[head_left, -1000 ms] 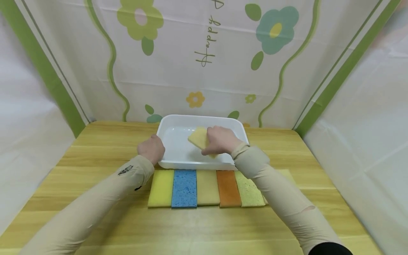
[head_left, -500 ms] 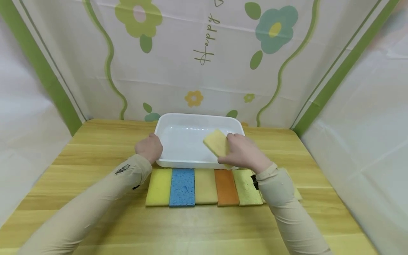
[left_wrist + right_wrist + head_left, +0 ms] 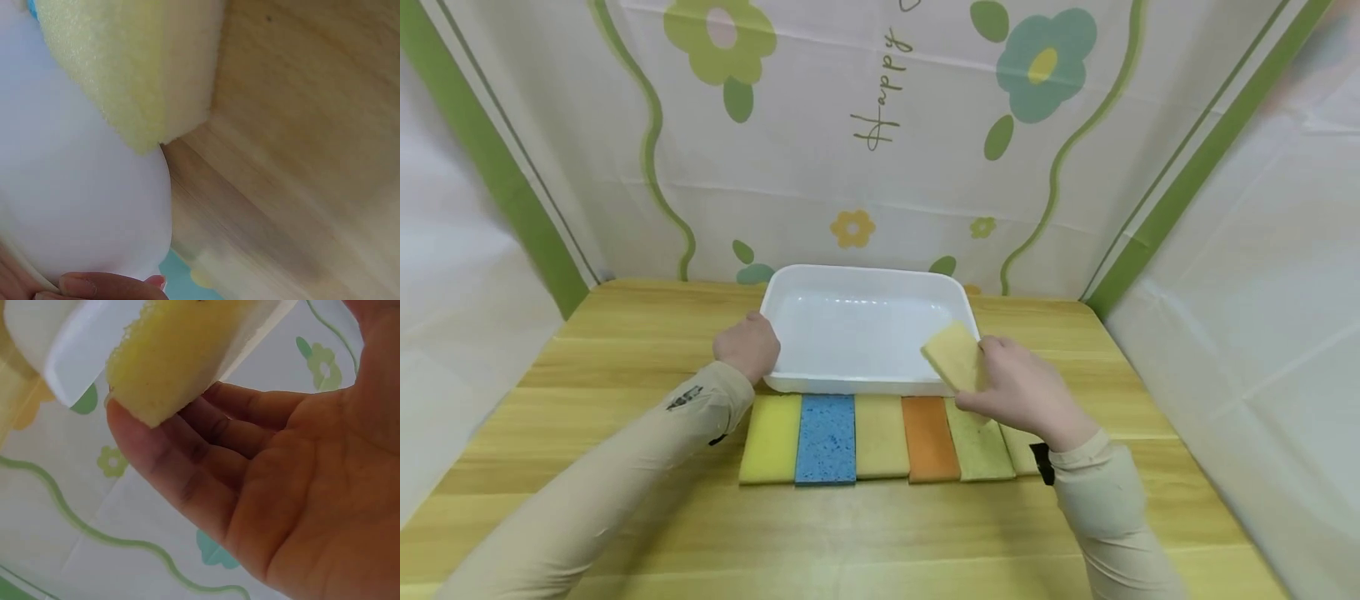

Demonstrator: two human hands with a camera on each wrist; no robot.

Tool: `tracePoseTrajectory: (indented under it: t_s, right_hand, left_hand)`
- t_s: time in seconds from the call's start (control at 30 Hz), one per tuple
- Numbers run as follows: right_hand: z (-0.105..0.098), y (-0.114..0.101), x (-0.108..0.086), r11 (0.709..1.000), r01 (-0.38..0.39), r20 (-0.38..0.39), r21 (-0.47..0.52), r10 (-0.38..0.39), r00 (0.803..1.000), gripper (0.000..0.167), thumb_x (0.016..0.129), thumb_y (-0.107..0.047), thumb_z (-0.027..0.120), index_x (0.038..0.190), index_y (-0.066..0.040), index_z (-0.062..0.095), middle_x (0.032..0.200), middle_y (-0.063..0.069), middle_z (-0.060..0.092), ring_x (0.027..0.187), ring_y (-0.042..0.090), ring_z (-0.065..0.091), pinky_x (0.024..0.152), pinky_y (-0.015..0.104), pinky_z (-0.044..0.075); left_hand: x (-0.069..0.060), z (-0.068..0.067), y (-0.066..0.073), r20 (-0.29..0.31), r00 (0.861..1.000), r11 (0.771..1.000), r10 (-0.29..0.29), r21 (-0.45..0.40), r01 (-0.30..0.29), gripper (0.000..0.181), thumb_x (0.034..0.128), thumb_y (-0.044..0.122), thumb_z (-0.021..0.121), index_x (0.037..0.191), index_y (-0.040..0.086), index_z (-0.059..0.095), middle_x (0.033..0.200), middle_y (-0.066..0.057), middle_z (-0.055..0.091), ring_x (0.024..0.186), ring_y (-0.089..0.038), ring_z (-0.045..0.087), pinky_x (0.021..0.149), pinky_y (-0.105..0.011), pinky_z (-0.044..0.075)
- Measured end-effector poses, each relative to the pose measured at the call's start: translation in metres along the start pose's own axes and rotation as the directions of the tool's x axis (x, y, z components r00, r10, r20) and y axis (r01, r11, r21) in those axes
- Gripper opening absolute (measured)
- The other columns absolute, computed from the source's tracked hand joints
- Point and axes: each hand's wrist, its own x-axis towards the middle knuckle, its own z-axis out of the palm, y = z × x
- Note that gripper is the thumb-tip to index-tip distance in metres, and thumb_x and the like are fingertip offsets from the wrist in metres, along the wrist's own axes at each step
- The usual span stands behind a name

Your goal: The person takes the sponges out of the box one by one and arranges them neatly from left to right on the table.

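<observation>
My left hand (image 3: 747, 347) grips the left rim of a white plastic tray (image 3: 857, 387); in the left wrist view the fingers (image 3: 106, 286) curl at its edge. Between the thumb and fingers of my right hand (image 3: 1026, 387) is a pale yellow sponge (image 3: 953, 358), held tilted by the tray's front right corner, above the sponge row. The right wrist view shows that sponge (image 3: 175, 356) from its edge, with the fingers along one side. Flat sponges lie side by side before the tray: yellow (image 3: 771, 437), blue (image 3: 826, 442), beige (image 3: 882, 437), orange (image 3: 932, 442) and greenish yellow (image 3: 985, 454).
Another pale sponge (image 3: 1018, 454) ends the row on the right, partly hidden by my right hand and wrist. A wooden table (image 3: 850, 542) bears everything. White cloth with printed flowers (image 3: 805, 167) stands behind the tray, and plain white cloth flanks both sides.
My right hand has carried the pale yellow sponge from over the tray's middle rightward and toward me, to its front right corner. The left hand still grips the rim.
</observation>
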Motion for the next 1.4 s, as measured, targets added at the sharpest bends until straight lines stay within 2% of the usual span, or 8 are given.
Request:
tracePoseTrajectory:
  t_s: [0.33, 0.47, 0.7, 0.93, 1.1, 1.27, 1.33, 1.4]
  right_hand:
    - [0.005, 0.037, -0.025, 0.998, -0.057, -0.041, -0.003, 0.056, 0.998, 0.057, 0.074, -0.033, 0.073, 0.107, 0.01, 0.055, 0.08, 0.009, 0.054, 0.065, 0.022, 0.051, 0.052, 0.037, 0.044]
    - [0.003, 0.055, -0.037, 0.992, -0.123, -0.029, 0.019, 0.123, 0.992, 0.075, 0.08, -0.037, 0.073, 0.125, 0.019, 0.048, 0.105, 0.03, 0.06, 0.087, 0.04, 0.06, 0.071, 0.053, 0.051]
    - [-0.003, 0.098, -0.06, 0.971, -0.231, 0.013, 0.065, 0.23, 0.973, 0.094, 0.089, -0.047, 0.067, 0.136, 0.026, 0.03, 0.13, 0.048, 0.038, 0.117, 0.062, 0.039, 0.094, 0.067, 0.035]
    - [0.001, 0.137, -0.078, 0.961, -0.271, 0.025, 0.048, 0.27, 0.962, 0.088, 0.091, -0.05, 0.065, 0.125, 0.027, 0.038, 0.113, 0.045, 0.049, 0.102, 0.058, 0.05, 0.08, 0.063, 0.043]
    - [0.003, 0.159, -0.082, 0.962, -0.271, 0.053, 0.039, 0.269, 0.962, 0.092, 0.093, -0.05, 0.063, 0.129, 0.03, 0.033, 0.12, 0.051, 0.041, 0.107, 0.063, 0.043, 0.084, 0.068, 0.038]
    - [0.006, 0.175, -0.083, 0.956, -0.29, 0.062, 0.034, 0.288, 0.956, 0.062, 0.092, -0.049, 0.064, 0.099, 0.011, 0.051, 0.077, 0.022, 0.051, 0.072, 0.036, 0.052, 0.061, 0.045, 0.045]
    - [0.006, 0.18, -0.083, 0.953, -0.301, 0.076, 0.037, 0.297, 0.952, 0.061, 0.092, -0.049, 0.065, 0.094, 0.009, 0.048, 0.073, 0.011, 0.048, 0.068, 0.027, 0.049, 0.057, 0.041, 0.043]
    - [0.006, 0.185, -0.083, 0.951, -0.307, 0.092, 0.035, 0.303, 0.949, 0.07, 0.092, -0.05, 0.065, 0.102, 0.017, 0.048, 0.077, 0.018, 0.054, 0.071, 0.032, 0.054, 0.059, 0.046, 0.046]
  left_hand:
    - [-0.001, 0.002, -0.001, 0.005, 1.0, 1.0, -0.004, -0.02, 0.004, 0.035, 0.1005, 0.014, 0.033, 0.112, -0.016, 0.043, 0.065, -0.015, 0.055, 0.052, -0.024, 0.055, 0.045, -0.034, 0.045]
    - [0.0, 0.002, -0.001, 0.006, 1.0, 1.0, -0.003, -0.013, 0.003, 0.033, 0.1005, 0.014, 0.033, 0.11, -0.016, 0.043, 0.064, -0.015, 0.055, 0.051, -0.023, 0.055, 0.045, -0.034, 0.044]
    - [-0.001, 0.002, -0.002, 0.005, 1.0, 1.0, -0.017, -0.017, 0.017, 0.034, 0.1007, 0.015, 0.033, 0.112, -0.016, 0.043, 0.065, -0.015, 0.055, 0.051, -0.023, 0.054, 0.045, -0.034, 0.044]
    - [0.001, 0.002, 0.001, -0.006, 1.0, 1.0, -0.012, 0.004, 0.012, 0.039, 0.101, 0.015, 0.033, 0.118, -0.018, 0.043, 0.065, -0.015, 0.055, 0.051, -0.024, 0.055, 0.044, -0.034, 0.045]
    - [0.001, 0.002, 0.001, -0.016, 1.0, 1.0, -0.017, 0.014, 0.018, 0.037, 0.1011, 0.016, 0.033, 0.116, -0.017, 0.043, 0.064, -0.015, 0.055, 0.052, -0.024, 0.056, 0.044, -0.034, 0.045]
    - [0.0, 0.002, 0.001, -0.018, 1.0, 1.0, -0.01, 0.015, 0.011, 0.035, 0.101, 0.016, 0.033, 0.112, -0.016, 0.044, 0.064, -0.015, 0.055, 0.052, -0.024, 0.056, 0.044, -0.034, 0.045]
    - [0.001, 0.002, 0.001, -0.017, 1.0, 1.0, -0.007, 0.015, 0.007, 0.036, 0.1011, 0.016, 0.034, 0.113, -0.016, 0.045, 0.064, -0.015, 0.055, 0.052, -0.024, 0.056, 0.044, -0.034, 0.045]
    - [0.001, 0.002, 0.001, -0.017, 1.0, 1.0, -0.009, 0.01, 0.01, 0.036, 0.1011, 0.016, 0.034, 0.113, -0.016, 0.045, 0.065, -0.015, 0.055, 0.052, -0.024, 0.056, 0.045, -0.034, 0.045]
